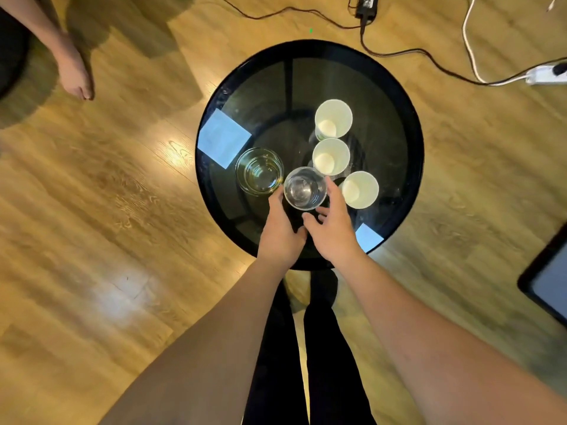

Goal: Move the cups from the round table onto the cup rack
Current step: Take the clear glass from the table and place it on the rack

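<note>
On the round black glass table stand three white paper cups, at the back, in the middle and on the right. A wide clear glass stands at the left. A smaller clear glass sits between my hands near the front. My left hand grips its left side, with the fingers partly hidden under it. My right hand has its fingers spread, and the index finger lies along the glass's right side. No cup rack is in view.
Wooden floor surrounds the table. Another person's bare foot is at the upper left. Cables and a white power strip lie at the upper right, and a dark-framed panel lies at the right edge. My legs stand below the table.
</note>
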The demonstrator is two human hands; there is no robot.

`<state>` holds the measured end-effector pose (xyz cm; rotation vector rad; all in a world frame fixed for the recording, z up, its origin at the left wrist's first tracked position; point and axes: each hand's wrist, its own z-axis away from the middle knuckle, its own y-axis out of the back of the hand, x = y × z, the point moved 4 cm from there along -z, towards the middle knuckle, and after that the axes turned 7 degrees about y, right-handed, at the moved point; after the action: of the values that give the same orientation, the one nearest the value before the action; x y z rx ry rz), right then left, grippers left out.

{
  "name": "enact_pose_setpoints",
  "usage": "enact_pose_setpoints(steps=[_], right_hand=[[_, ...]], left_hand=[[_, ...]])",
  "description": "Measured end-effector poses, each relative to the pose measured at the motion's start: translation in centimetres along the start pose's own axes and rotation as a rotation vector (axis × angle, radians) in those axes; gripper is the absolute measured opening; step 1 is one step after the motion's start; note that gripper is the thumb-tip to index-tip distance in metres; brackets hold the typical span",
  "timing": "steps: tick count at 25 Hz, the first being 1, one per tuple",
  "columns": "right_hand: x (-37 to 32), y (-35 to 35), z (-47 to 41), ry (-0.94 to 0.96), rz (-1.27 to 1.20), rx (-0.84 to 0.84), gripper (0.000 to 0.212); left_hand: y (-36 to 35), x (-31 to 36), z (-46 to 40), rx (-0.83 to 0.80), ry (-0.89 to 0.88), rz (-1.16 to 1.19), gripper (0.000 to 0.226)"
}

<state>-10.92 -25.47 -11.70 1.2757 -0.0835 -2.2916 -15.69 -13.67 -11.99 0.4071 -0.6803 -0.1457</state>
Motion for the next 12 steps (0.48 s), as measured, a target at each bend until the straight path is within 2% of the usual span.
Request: enact_pose_setpoints(steps=[3,7,12], right_hand=[[0.2,0.1,0.1,0.049,0.057,-0.005,0.096],[0.3,0.6,1.3,0.103,0.097,0.025,0.086],[-2.3,1.9,3.4,0.147,0.060,0.131,0.079]], left_hand=[[-0.3,-0.3,-0.7,0.019,-0.014,0.023,0.082],[-0.1,-0.2,-0.7,0.031,-0.082,0.020,0.070],[0.6,1.7,2.0,0.031,-0.217,0.087,0.078]])
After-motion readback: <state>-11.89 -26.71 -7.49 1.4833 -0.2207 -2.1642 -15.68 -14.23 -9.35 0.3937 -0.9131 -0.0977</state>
